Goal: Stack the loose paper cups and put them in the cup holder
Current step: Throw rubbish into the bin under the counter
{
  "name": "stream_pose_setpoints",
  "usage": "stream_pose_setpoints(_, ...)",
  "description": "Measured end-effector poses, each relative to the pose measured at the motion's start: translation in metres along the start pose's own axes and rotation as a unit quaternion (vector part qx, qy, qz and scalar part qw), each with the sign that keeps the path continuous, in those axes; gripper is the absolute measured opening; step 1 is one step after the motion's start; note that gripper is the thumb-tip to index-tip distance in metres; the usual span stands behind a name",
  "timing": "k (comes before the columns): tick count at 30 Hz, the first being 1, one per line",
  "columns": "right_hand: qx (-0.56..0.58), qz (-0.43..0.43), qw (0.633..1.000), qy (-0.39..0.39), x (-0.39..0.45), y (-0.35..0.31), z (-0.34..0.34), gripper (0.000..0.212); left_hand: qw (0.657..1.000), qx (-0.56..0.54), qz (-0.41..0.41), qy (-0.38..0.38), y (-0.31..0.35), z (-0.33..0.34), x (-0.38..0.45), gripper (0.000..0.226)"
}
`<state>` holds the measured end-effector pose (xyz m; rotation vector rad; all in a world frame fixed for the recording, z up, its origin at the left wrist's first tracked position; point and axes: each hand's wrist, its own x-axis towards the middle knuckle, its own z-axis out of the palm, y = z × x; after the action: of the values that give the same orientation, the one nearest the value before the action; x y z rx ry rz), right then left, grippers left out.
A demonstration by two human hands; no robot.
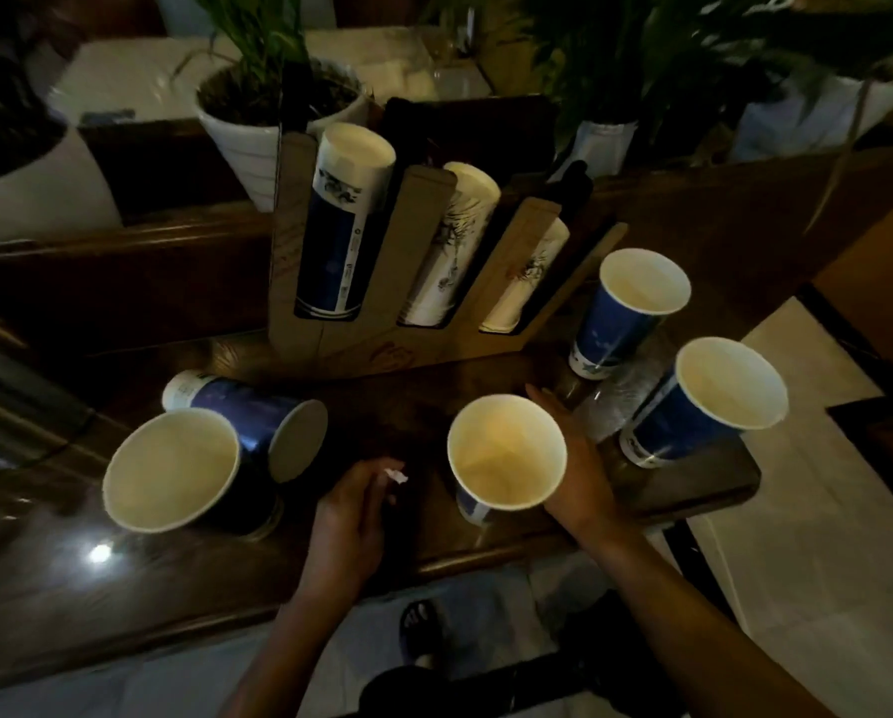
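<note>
Nearest, the left hand (353, 515) hovers above the dark wooden counter (123, 588), fingers loosely curled, a small white scrap (397, 476) at its fingertips (pinched or not, I cannot tell). The right hand (576, 469) wraps around the upright blue paper cup (506, 453). Left stand another upright blue cup (172, 471) and a toppled one (250, 414); two more (714, 401) (628, 313) stand right. Behind, the cardboard cup holder (382, 334) holds stacks.
</note>
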<state>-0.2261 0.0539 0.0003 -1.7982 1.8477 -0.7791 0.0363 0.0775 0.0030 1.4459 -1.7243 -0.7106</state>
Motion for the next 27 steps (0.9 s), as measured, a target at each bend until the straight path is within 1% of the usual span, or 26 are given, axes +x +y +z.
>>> stream_pose_setpoints(2,-0.033,0.013,0.999,0.006,-0.007,-0.002,0.001,0.072,1.0,-0.005,-0.013,-0.02,0.006,-0.001,-0.013,0.032)
stream_pose_setpoints(3,-0.073,0.01,0.997,0.004,-0.015,-0.004,0.001,0.069,0.999,-0.007,-0.02,-0.035,0.007,-0.002,-0.019,0.031)
stream_pose_setpoints(6,-0.16,-0.029,0.987,-0.012,-0.051,0.003,0.0,0.072,0.997,-0.005,-0.063,-0.034,0.015,-0.001,-0.044,0.026)
stream_pose_setpoints(8,-0.18,-0.041,0.983,-0.024,-0.076,0.002,-0.008,0.075,0.997,-0.01,-0.073,-0.024,0.025,0.001,-0.063,0.024)
stream_pose_setpoints(10,-0.135,-0.029,0.99,-0.013,-0.11,0.003,-0.019,0.073,0.994,-0.04,-0.104,-0.021,0.043,0.008,-0.088,0.033)
stream_pose_setpoints(12,-0.041,-0.024,0.998,0.033,-0.148,0.008,-0.031,0.062,0.989,-0.045,-0.137,-0.033,0.062,0.016,-0.113,0.046)
stream_pose_setpoints(14,0.014,0.001,0.998,0.066,-0.188,0.015,-0.04,0.05,0.986,-0.023,-0.143,-0.087,0.074,0.026,-0.136,0.054)
stream_pose_setpoints(16,0.033,0.053,0.995,0.08,-0.224,0.029,-0.046,0.048,0.98,0.006,-0.126,-0.152,0.084,0.045,-0.157,0.054)
stream_pose_setpoints(18,0.053,0.13,0.986,0.091,-0.257,0.044,-0.052,0.049,0.974,0.027,-0.123,-0.19,0.092,0.07,-0.175,0.056)
stream_pose_setpoints(19,0.054,0.17,0.977,0.112,-0.274,0.052,-0.058,0.049,0.969,0.047,-0.113,-0.215,0.096,0.084,-0.184,0.056)
stream_pose_setpoints(21,0.02,0.217,0.962,0.167,-0.307,0.069,-0.066,0.04,0.948,0.105,-0.09,-0.286,0.104,0.112,-0.199,0.053)
stream_pose_setpoints(23,-0.035,0.239,0.95,0.197,-0.334,0.087,-0.073,0.029,0.916,0.143,-0.067,-0.369,0.113,0.135,-0.207,0.039)
stream_pose_setpoints(24,-0.057,0.253,0.944,0.204,-0.348,0.095,-0.077,0.029,0.902,0.147,-0.04,-0.404,0.121,0.146,-0.211,0.032)
stream_pose_setpoints(25,-0.072,0.267,0.939,0.204,-0.36,0.103,-0.081,0.034,0.891,0.144,-0.018,-0.429,0.129,0.157,-0.214,0.026)
stream_pose_setpoints(27,-0.091,0.289,0.93,0.207,-0.383,0.117,-0.089,0.047,0.874,0.114,-0.007,-0.472,0.146,0.176,-0.218,0.023)
